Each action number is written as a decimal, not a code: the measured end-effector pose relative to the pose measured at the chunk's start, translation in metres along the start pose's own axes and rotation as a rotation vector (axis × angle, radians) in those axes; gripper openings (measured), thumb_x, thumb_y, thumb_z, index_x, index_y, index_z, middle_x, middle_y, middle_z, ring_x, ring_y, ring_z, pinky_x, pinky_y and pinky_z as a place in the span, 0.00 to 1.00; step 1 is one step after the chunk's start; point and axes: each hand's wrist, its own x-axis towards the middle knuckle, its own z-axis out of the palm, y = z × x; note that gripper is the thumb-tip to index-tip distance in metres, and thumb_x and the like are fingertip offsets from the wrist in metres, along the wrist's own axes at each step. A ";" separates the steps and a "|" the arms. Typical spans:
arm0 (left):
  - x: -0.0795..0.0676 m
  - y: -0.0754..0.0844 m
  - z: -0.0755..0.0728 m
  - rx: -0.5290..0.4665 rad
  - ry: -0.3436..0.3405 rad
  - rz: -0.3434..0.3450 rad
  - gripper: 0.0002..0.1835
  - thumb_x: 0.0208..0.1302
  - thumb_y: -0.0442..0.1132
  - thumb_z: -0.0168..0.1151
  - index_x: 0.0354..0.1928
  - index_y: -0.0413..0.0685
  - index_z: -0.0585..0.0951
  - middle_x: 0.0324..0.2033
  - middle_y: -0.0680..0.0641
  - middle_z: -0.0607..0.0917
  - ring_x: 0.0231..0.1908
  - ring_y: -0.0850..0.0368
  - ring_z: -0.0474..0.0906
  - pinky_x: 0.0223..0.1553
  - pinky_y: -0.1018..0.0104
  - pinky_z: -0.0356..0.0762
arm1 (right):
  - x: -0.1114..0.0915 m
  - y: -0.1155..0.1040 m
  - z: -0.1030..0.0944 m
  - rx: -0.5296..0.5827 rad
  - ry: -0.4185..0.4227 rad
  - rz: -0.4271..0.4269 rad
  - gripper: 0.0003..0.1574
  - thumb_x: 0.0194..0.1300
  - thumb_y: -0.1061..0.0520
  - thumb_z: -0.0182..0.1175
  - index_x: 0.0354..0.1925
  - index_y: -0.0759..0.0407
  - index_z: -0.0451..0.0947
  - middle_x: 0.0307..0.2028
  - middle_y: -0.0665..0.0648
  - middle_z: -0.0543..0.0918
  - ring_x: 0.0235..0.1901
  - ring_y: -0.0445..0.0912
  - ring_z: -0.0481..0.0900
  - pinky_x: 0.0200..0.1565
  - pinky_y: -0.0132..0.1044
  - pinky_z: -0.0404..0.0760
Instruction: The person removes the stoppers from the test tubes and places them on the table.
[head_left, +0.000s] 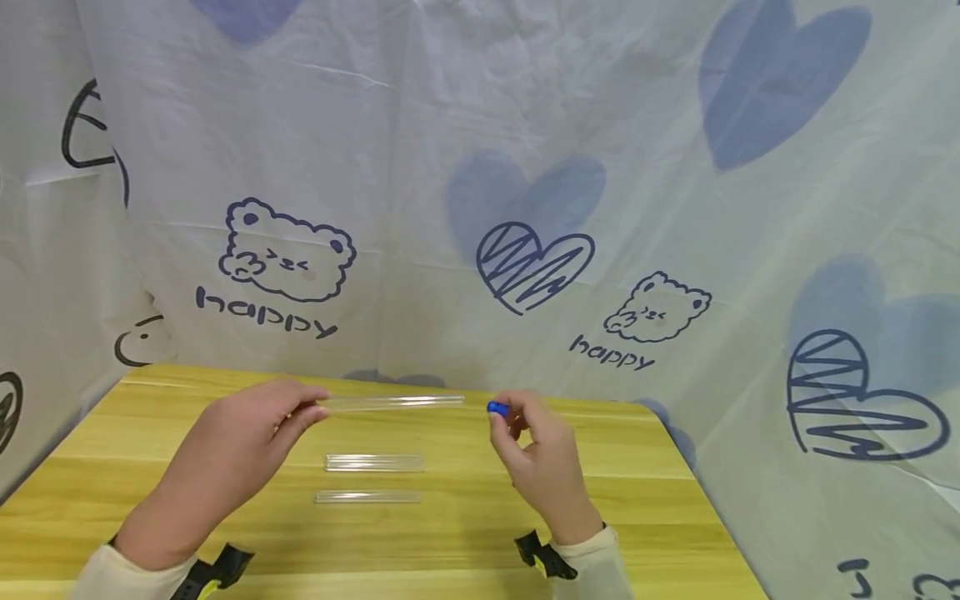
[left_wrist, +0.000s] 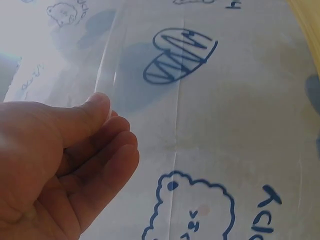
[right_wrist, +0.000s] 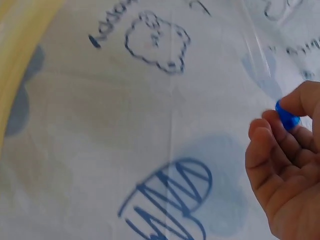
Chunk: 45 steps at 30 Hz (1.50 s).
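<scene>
A long clear tube (head_left: pixel 408 402) is pinched at its left end between thumb and fingers of my left hand (head_left: pixel 232 450), held roughly level above the table. The left wrist view shows the same tube (left_wrist: pixel 106 75) rising from the fingertips, faint against the cloth. My right hand (head_left: pixel 542 454) pinches a small blue cap (head_left: pixel 497 408), which faces the tube's free end with a small gap between them. In the right wrist view the blue cap (right_wrist: pixel 287 116) sits between thumb and forefinger, partly covered by them.
Shorter clear tubes lie side by side on the wooden table (head_left: pixel 465 550): an upper one (head_left: pixel 373 462) and a lower one (head_left: pixel 367 497). Behind the table hangs a white cloth (head_left: pixel 420 317) printed with hearts and bears.
</scene>
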 end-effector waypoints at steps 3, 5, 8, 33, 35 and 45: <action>0.000 -0.001 -0.004 0.021 0.022 -0.016 0.12 0.57 0.36 0.77 0.44 0.49 0.89 0.38 0.54 0.91 0.32 0.58 0.86 0.30 0.58 0.84 | 0.001 0.002 -0.007 -0.022 0.030 0.032 0.11 0.64 0.69 0.67 0.44 0.60 0.81 0.35 0.50 0.84 0.32 0.40 0.79 0.34 0.31 0.83; 0.001 -0.001 -0.005 0.015 0.018 -0.020 0.12 0.57 0.36 0.77 0.45 0.50 0.89 0.38 0.54 0.91 0.32 0.58 0.86 0.31 0.58 0.84 | 0.002 0.003 -0.009 -0.025 0.016 0.039 0.10 0.66 0.68 0.68 0.45 0.59 0.82 0.37 0.50 0.84 0.35 0.42 0.80 0.37 0.31 0.84; 0.002 0.000 -0.004 0.006 0.002 -0.018 0.12 0.58 0.37 0.77 0.45 0.51 0.89 0.38 0.55 0.90 0.31 0.61 0.84 0.30 0.61 0.83 | 0.003 0.003 -0.009 -0.039 -0.005 0.021 0.10 0.67 0.66 0.68 0.46 0.59 0.83 0.41 0.51 0.84 0.39 0.44 0.81 0.39 0.32 0.84; 0.004 0.002 -0.001 0.024 -0.022 -0.050 0.10 0.59 0.40 0.77 0.43 0.55 0.90 0.39 0.56 0.90 0.34 0.59 0.86 0.32 0.58 0.84 | 0.001 -0.003 -0.002 -0.087 -0.074 0.025 0.10 0.65 0.64 0.70 0.45 0.58 0.83 0.42 0.52 0.87 0.38 0.44 0.83 0.39 0.35 0.86; 0.004 0.002 -0.001 0.024 -0.021 -0.050 0.10 0.59 0.41 0.77 0.43 0.55 0.90 0.38 0.56 0.90 0.33 0.60 0.85 0.31 0.58 0.84 | 0.001 -0.003 -0.002 -0.088 -0.066 0.025 0.11 0.64 0.64 0.71 0.44 0.58 0.82 0.42 0.52 0.86 0.38 0.45 0.83 0.40 0.34 0.85; 0.002 0.002 0.000 0.020 -0.091 -0.089 0.08 0.62 0.42 0.75 0.43 0.56 0.89 0.37 0.58 0.89 0.30 0.63 0.81 0.31 0.61 0.82 | 0.002 -0.003 -0.001 -0.132 -0.067 0.014 0.10 0.64 0.60 0.71 0.42 0.55 0.80 0.39 0.50 0.84 0.40 0.43 0.80 0.38 0.37 0.84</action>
